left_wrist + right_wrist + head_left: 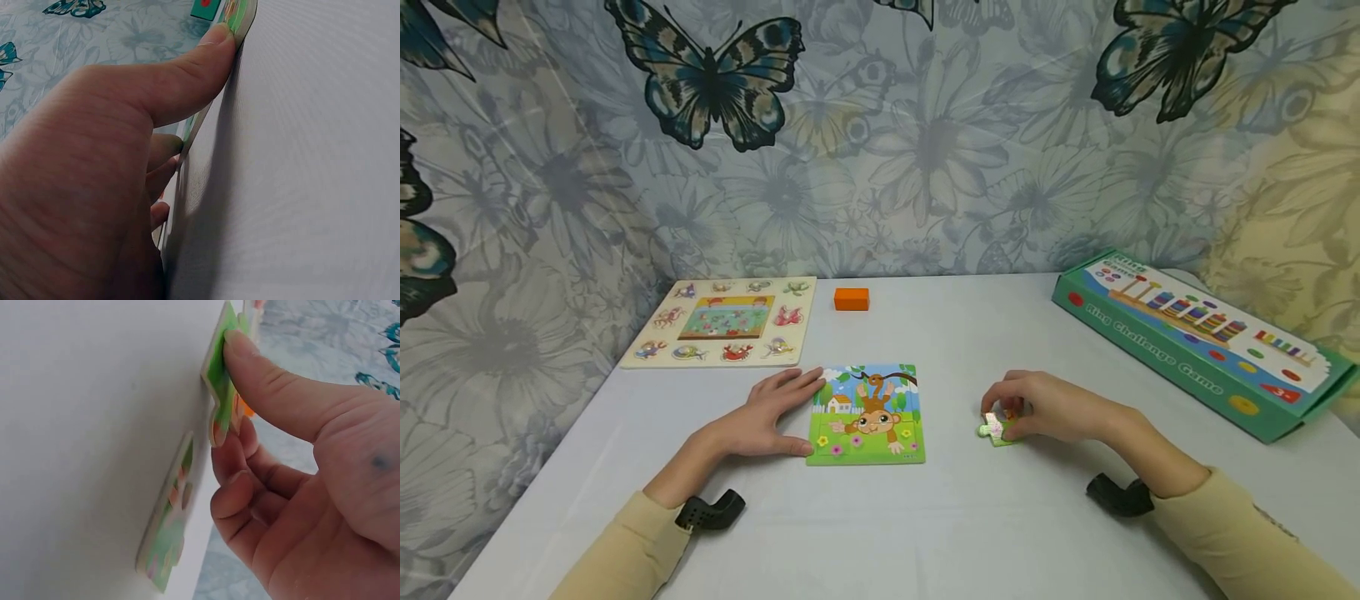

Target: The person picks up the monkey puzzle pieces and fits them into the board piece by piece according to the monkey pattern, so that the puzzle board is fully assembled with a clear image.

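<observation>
A square monkey puzzle board (pixel 867 417) lies flat in the middle of the table. My left hand (pixel 767 417) rests against its left side, thumb at the near corner and fingers spread toward the far corner; in the left wrist view the thumb (pixel 194 72) touches the board's edge. To the right of the board, my right hand (pixel 1052 406) pinches a green jigsaw piece (pixel 219 381) between thumb and fingers, close to the tabletop. Another jigsaw piece (pixel 167 519) lies on the table beside that hand.
Behind the left hand lies a wooden board of sea-animal pictures (pixel 655 321). An orange block (pixel 852 299) stands near the back edge. The green game box (pixel 1157 354) sits at the right, beyond the right hand. Patterned cloth (pixel 917 192) hangs behind the white table (pixel 917 533).
</observation>
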The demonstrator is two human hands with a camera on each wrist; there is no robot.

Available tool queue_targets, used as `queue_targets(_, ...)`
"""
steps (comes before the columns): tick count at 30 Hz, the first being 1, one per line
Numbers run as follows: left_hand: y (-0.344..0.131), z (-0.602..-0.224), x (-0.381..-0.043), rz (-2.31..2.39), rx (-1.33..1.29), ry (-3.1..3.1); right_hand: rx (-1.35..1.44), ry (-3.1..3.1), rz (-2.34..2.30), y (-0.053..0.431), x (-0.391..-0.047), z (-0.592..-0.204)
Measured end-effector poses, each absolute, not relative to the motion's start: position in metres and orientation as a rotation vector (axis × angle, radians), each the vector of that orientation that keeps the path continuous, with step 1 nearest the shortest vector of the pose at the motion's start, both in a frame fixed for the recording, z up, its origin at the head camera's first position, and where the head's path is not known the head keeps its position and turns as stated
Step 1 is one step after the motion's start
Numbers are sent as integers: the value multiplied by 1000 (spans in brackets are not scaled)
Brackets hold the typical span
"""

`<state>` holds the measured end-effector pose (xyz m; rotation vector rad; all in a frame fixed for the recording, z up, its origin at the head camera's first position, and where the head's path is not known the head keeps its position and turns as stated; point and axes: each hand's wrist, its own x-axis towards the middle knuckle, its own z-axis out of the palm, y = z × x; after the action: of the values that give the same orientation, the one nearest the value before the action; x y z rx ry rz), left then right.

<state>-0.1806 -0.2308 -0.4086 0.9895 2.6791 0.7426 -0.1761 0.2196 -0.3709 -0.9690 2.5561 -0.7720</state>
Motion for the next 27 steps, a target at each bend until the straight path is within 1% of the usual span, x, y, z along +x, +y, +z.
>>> queue_targets(15,-232,-410,-180,739,984,2689,-1006,2458,-902,229,-179,-369)
queue_targets(27,-232,-410,-180,733,987,2688,-1028,2407,-1001,226,-180,-370)
